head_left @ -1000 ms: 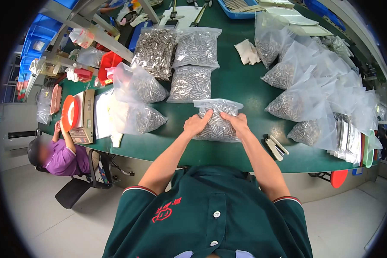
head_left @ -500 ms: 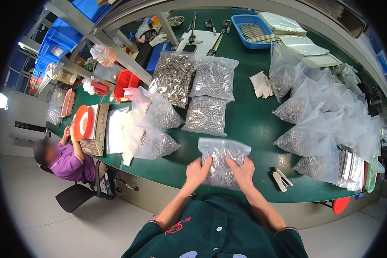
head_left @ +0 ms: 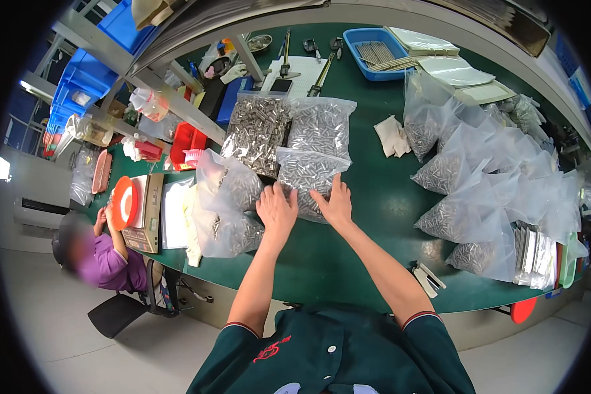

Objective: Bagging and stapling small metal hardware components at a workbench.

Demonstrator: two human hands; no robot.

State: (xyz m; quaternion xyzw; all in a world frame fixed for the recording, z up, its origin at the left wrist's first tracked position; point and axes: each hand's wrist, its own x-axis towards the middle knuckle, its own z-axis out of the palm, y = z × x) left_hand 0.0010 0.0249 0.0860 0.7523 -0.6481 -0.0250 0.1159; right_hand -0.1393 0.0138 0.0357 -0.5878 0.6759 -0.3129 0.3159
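Observation:
A clear zip bag of small metal pins lies flat on the green table, just below a second filled bag. At its lower left edge rests my left hand, fingers apart and stretched onto the plastic. My right hand touches the lower right side, with thumb and index finger extended. Neither hand is wrapped round the bag. An open-topped heap of shiny metal pieces in a bag or tray sits to the left of these bags.
Tied-open bags of pins stand left; several more crowd the right. A stapler, white glove, blue basket and calipers lie around. At left, a person sits by a scale.
Both hands have carried the bag of pins forward from the table's near edge and laid it over the lower bag there. Their grip has loosened to extended fingers.

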